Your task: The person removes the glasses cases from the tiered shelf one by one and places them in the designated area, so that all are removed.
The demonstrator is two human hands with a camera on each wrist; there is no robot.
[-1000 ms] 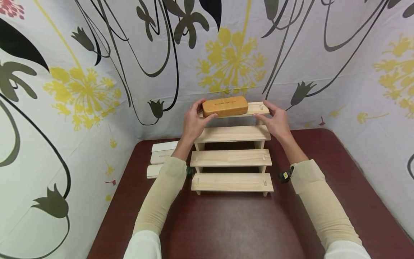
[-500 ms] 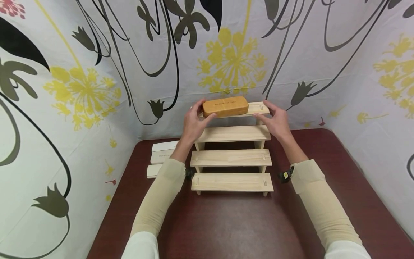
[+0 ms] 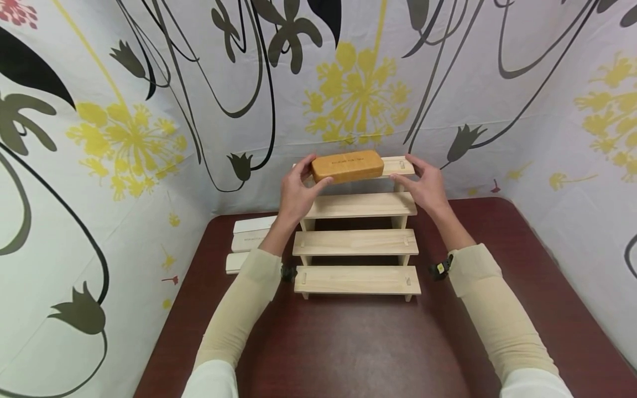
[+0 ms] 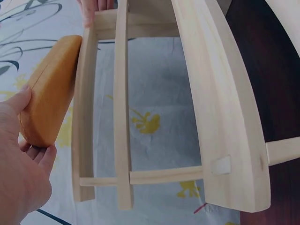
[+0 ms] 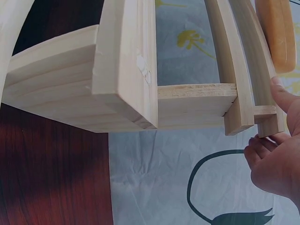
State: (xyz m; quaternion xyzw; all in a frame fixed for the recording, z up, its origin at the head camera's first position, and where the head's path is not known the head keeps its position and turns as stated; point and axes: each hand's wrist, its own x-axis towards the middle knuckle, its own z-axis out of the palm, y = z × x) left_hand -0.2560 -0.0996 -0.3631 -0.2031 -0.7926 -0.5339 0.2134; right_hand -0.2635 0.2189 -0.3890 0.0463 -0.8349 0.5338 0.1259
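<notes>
An orange-brown oblong case, like a glasses case (image 3: pixel 347 166), is at the top step of a pale wooden stepped rack (image 3: pixel 358 205). My left hand (image 3: pixel 298 194) holds its left end, thumb in front; in the left wrist view the fingers curl round the near end of the case (image 4: pixel 52 89). Whether its underside fully touches the step I cannot tell. At the other side, my right hand (image 3: pixel 425 185) grips the right end of the top step. The right wrist view shows the thumb above that step's board (image 5: pixel 269 123) and the fingers below.
Several whitish flat cases (image 3: pixel 249 240) lie left of the rack, partly behind the left forearm. The rack stands on a dark red-brown table (image 3: pixel 358 342). A white cloth with flower prints (image 3: pixel 278 127) hangs close behind and along both sides.
The orange-brown case has shifted very slightly toward me and to the right in my left hand. My left forearm has swung a little to the left. The right hand stays on the rack.
</notes>
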